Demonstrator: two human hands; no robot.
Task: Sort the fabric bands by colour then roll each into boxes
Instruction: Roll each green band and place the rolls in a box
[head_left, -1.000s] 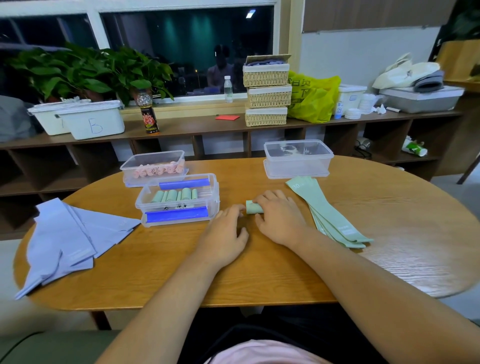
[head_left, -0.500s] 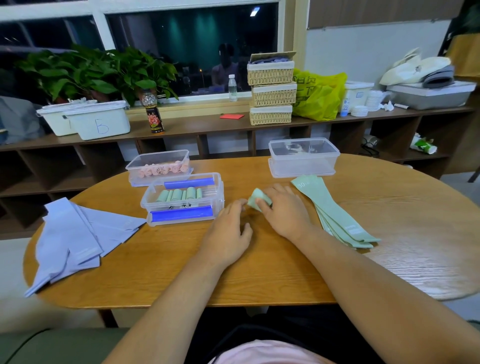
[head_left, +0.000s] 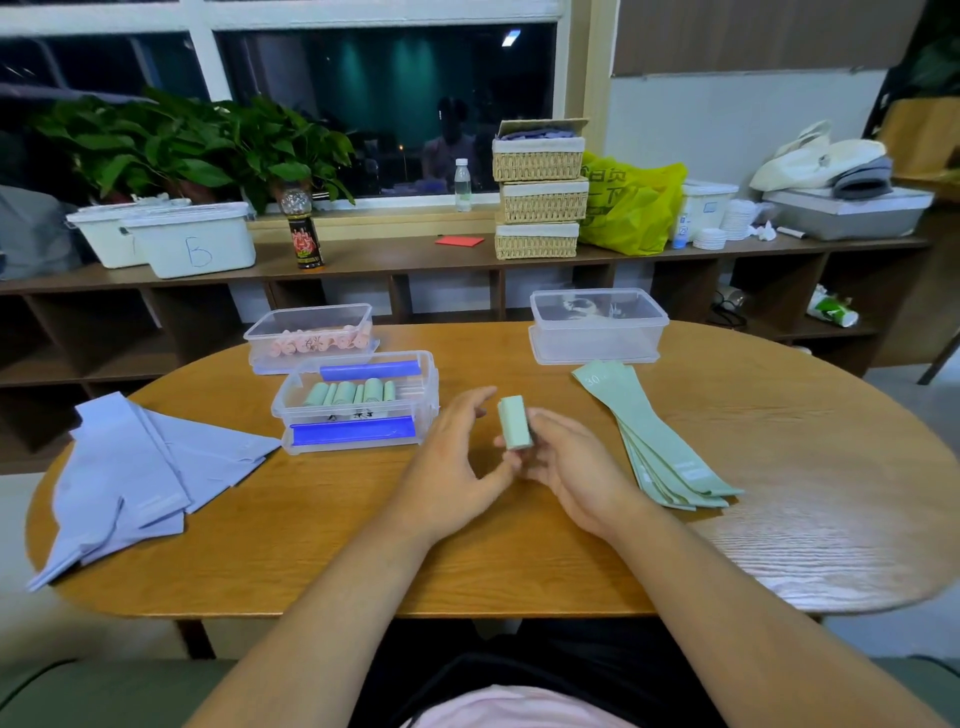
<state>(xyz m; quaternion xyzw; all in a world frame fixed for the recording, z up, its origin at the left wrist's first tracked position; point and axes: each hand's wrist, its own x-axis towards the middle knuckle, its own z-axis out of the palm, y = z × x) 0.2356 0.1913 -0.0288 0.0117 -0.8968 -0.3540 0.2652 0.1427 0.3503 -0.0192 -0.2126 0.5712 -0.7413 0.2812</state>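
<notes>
Green band rolled, ready for its box.

The right grip pinches a rolled green band, a tight, matte fabric cylinder held nearly upright above the middle of the wooden desk. The left grip is released, fingers spread just beside it. Rolling looks finished for this piece. The next move calls for carrying it left into the clear plastic box with blue latches, beside the green rolls there, without letting the coil spring loose. Flat green bands wait toward the right, and limp lilac bands lie at the left edge.
</notes>
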